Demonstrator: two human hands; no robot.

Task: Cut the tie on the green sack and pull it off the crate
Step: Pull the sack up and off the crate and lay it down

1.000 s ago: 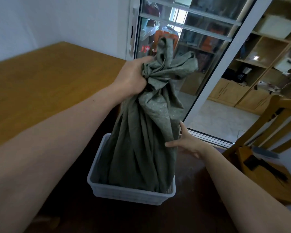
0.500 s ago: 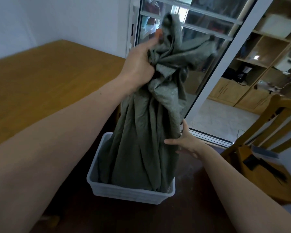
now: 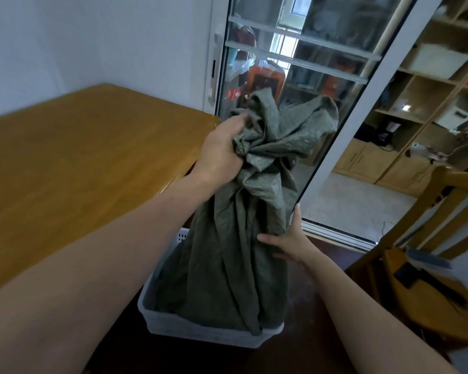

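Observation:
A green sack (image 3: pixel 227 252) stands upright in a white plastic crate (image 3: pixel 200 332) on the dark floor, its lower part inside the crate. My left hand (image 3: pixel 222 155) grips the bunched, knotted neck of the sack from the left. The loose top of the cloth flares up and to the right above my fist. My right hand (image 3: pixel 289 238) rests against the sack's right side at mid height, fingers straight and thumb pointing up. The tie itself is hidden in the folds.
A wooden table (image 3: pixel 79 157) fills the left. Behind the sack is a glass sliding door (image 3: pixel 295 76). A wooden chair (image 3: pixel 443 238) stands at the right with a dark-handled tool (image 3: pixel 427 282) on its seat. Shelves stand at the far right.
My left hand pulled the sack's neck up, then came back down a little, still gripping it. My right hand stayed against the sack's side. The view tilted slightly upward.

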